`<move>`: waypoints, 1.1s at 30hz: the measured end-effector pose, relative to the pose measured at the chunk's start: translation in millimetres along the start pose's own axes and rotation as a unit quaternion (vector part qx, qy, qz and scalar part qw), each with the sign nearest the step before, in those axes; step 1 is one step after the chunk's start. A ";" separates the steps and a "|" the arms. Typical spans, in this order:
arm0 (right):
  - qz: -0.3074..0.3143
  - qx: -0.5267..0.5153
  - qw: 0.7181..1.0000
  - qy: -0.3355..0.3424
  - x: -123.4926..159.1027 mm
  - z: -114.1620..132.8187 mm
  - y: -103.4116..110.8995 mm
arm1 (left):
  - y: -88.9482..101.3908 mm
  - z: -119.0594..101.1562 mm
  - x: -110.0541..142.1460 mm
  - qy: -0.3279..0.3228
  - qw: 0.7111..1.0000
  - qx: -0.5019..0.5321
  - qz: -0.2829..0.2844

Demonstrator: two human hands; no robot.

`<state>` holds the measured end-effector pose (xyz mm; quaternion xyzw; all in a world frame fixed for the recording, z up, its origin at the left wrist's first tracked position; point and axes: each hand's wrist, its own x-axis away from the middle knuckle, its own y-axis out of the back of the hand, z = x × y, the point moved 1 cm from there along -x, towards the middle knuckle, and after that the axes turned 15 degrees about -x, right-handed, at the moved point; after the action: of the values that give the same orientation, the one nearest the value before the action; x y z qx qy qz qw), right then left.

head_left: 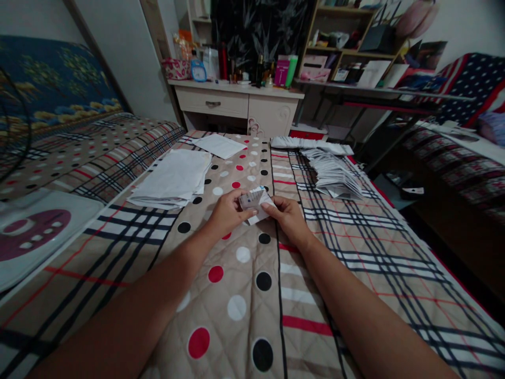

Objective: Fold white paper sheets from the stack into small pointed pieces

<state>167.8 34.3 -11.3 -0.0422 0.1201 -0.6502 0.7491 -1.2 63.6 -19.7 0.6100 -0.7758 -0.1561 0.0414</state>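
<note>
Between my two hands is a small piece of folded white paper (258, 202) with print on its upper left part. My left hand (228, 211) pinches its left side, thumb on the near face. On the opposite side my right hand (291, 216) grips the paper, its thumb pressed on a fold. The fingers behind the paper are mostly hidden. To the left lies a stack of white sheets (171, 176), with a loose white sheet (219, 145) beyond it. A fanned pile of folded papers (333, 173) rests to the right.
Everything lies on a bed with a dotted and checked quilt (236, 295). A long white bundle (311, 145) sits at the quilt's far edge. At the left is a white plastic packet (43, 226) with a pink print. Beyond the bed stands a white cabinet (236, 105) with bottles on top.
</note>
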 end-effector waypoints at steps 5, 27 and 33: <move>0.000 -0.053 0.999 -0.005 -1.7 -3.8 0.6 | -3.7 6.1 0.4 -0.024 0.998 -0.061 0.010; -0.044 -0.037 0.998 0.003 -0.5 -5.2 -3.4 | -1.9 -25.4 18.8 -0.322 0.840 -0.400 -0.178; -0.046 -0.015 0.999 -0.008 -0.7 -5.4 -4.4 | -1.6 -22.7 17.2 -0.286 0.843 -0.395 -0.226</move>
<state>162.2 34.7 -15.4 -0.0645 0.1220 -0.6819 0.7183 1.8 42.4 -0.8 0.6290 -0.4663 -0.6218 0.0182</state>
